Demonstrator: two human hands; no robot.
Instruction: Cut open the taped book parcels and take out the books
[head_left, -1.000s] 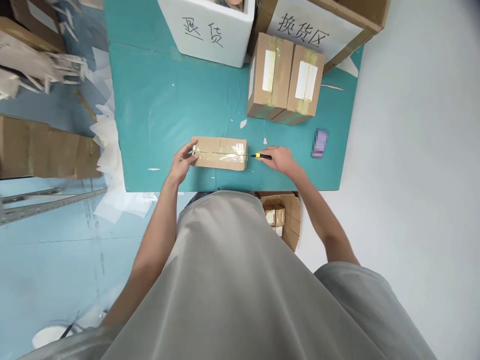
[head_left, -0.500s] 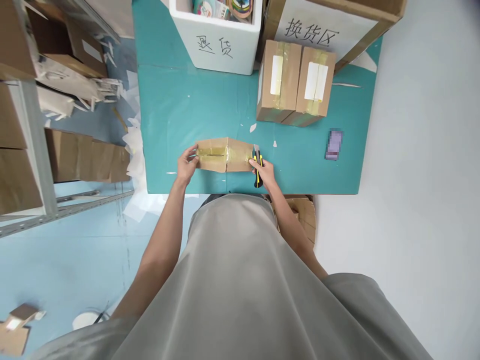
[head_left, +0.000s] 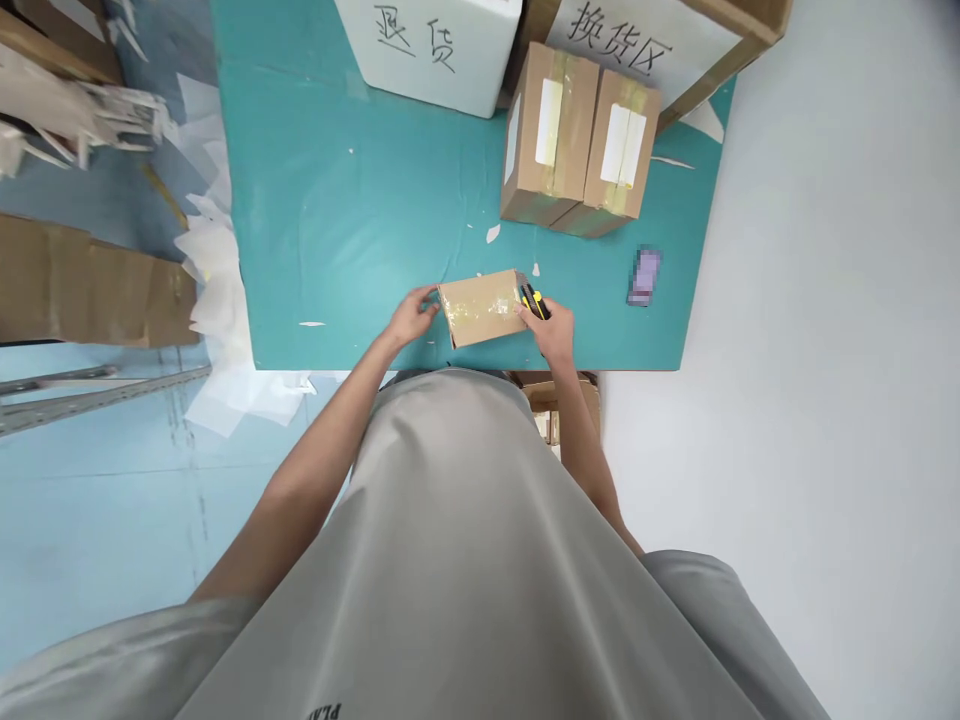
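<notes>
A small brown cardboard box [head_left: 484, 308] with clear tape on its upper face lies slightly slanted near the front edge of the green table. At its left end is my left hand [head_left: 415, 316], fingers bent around the upper left corner; the exact contact is hard to see. My right hand [head_left: 553, 328] is closed on a black and yellow utility knife [head_left: 534, 301], and its thumb presses on the right end of the box. Whether the blade is out cannot be made out. The underside of the box is hidden.
Two taped cartons [head_left: 551, 140] stand together behind the box. Behind them are a white foam bin [head_left: 442, 60] and a large labelled carton [head_left: 720, 30]. A blurred purple item [head_left: 644, 277] lies to the right. Paper scraps [head_left: 493, 233] dot the green table [head_left: 322, 220].
The cardboard box has been turned, so one taped face shows instead of two. My left hand has moved right with its end. The knife now tilts up-left, and the view has shifted.
</notes>
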